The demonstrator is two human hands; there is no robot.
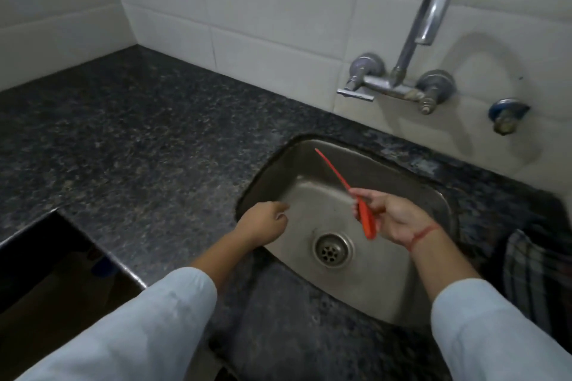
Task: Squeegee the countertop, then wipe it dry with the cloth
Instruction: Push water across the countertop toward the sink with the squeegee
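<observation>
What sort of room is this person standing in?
Most likely a home kitchen: a steel sink set into a dark speckled stone countertop, a wall-mounted tap on white tiles above it, and a checked cloth lying beside the sink.

One head-worn wide view looks steeply down, close over the sink (278, 170) and countertop (139, 139).

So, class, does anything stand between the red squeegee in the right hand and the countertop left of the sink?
Only the person's own left hand, which hangs over the left rim of the sink, between the squeegee held in the right hand and that countertop. Nothing else visible is in the way.
</observation>
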